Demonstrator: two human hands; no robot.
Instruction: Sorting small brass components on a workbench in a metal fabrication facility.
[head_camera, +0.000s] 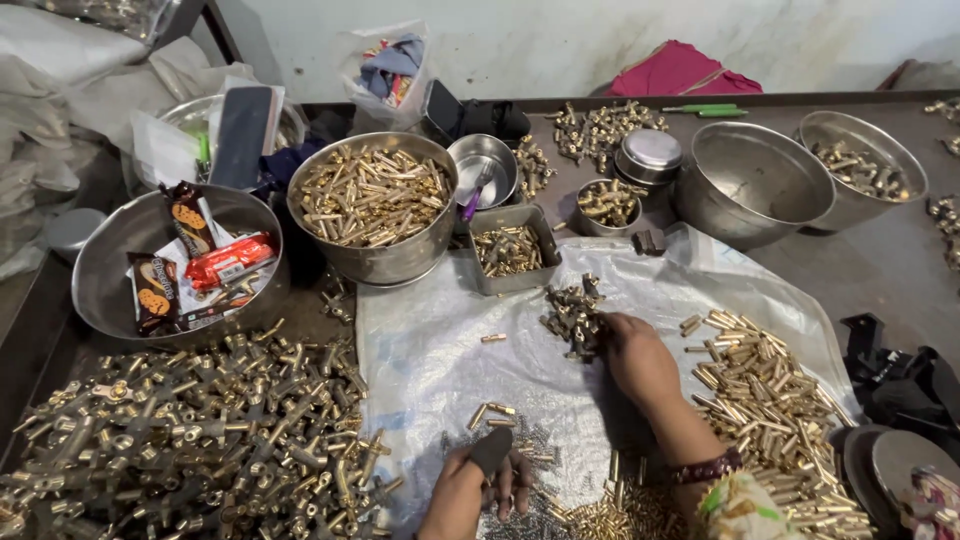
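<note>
Right hand (636, 357) is out over the middle of the counter (880, 270), fingers curled into a small heap of dark brass fittings (572, 315) on the white plastic sheet (430, 350); the grip is narrow and closed on pieces from that heap (exactly how many, I cannot tell). A beaded bracelet (708, 467) sits on that wrist.

Left hand (478, 485) is down at the near edge, thumb in a dark fingertip cover, fingers bent down onto a scatter of tiny grey parts (530, 450). Whether its grip holds anything is hidden.

Just right of the right forearm lies a broad spread of short brass tubes (770, 400), running toward the near right corner. Along the near left edge, a big pile of larger brass valve-like fittings (190, 430).

Behind the sheet: a steel bowl of brass tubes (372, 195), a small square tin (510, 250) of brass bits beside it, and a small round bowl (607, 203) of the same. At the left edge a wide steel basin (110, 270) holds snack packets. Toward the far right corner, one empty-looking big steel bowl (750, 180) touching another bowl (865, 165) with a few fittings.
</note>
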